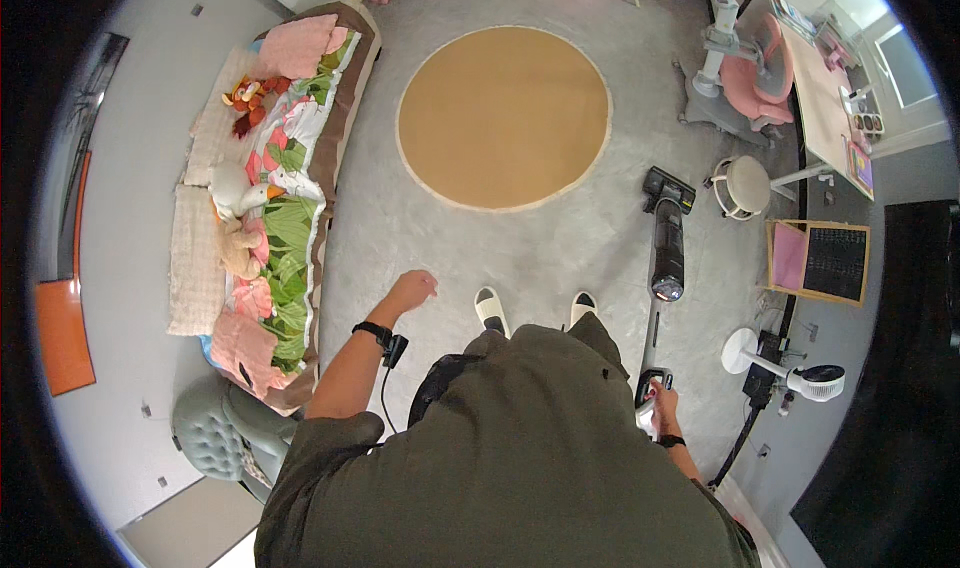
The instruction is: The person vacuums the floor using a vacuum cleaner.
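In my right hand (664, 406) is the handle of an upright cordless vacuum cleaner (668, 248), gripped beside my right hip. Its grey tube runs forward along the floor side to a dark body with a clear round end and a black floor head (668, 186). A white and red patch shows by the grip; I cannot make out what it is. My left hand (412, 290) hangs in front of me over the floor, its fingers loosely curled with nothing visible in them. A black band with a small device and cable sits on that wrist.
A round tan rug (505, 118) lies ahead. At left stands a sofa (290, 228) with cushions and plush toys, a grey-green armchair (215, 433) behind it. On the right are a pink chair (755, 83), desk (825, 98), round stool (745, 186), small board (835, 261) and white fan (818, 383).
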Motion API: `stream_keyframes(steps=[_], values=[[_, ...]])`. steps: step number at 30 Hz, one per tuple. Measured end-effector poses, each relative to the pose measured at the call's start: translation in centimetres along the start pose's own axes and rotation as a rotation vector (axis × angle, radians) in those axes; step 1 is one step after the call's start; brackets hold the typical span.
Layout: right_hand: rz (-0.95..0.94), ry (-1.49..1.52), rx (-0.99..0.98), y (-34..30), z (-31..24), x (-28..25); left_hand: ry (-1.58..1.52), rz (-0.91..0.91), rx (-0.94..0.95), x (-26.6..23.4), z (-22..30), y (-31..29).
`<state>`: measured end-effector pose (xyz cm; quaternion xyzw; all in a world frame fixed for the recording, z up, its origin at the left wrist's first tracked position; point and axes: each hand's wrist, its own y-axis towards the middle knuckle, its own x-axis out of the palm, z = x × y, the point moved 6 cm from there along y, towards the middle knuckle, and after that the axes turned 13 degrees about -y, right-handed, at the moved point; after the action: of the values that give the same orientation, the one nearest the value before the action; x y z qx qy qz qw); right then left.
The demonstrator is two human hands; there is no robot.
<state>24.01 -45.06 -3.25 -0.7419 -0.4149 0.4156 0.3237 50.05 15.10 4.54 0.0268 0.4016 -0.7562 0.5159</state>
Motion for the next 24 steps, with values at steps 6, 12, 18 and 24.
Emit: stream_keyframes(steps=[6,12,18,24], values=[[-0.023,-0.013,-0.065,-2.1,-3.6,6.0,0.489,-0.223,0.221,-4.7,-13.2,-0.1],[-0.032,-0.188,-0.024,-0.7,-1.7,7.1,0.571,-0.199,-0.061,-7.8,-17.2,-0.3],[-0.011,-0.079,-0.283,0.5,0.8,4.1,0.183,-0.117,-0.282,-8.8,-9.3,4.0],[0.159,-0.193,-0.123,3.9,3.3,5.2,0.348,-0.208,0.043,-8.8,-6.6,14.1]])
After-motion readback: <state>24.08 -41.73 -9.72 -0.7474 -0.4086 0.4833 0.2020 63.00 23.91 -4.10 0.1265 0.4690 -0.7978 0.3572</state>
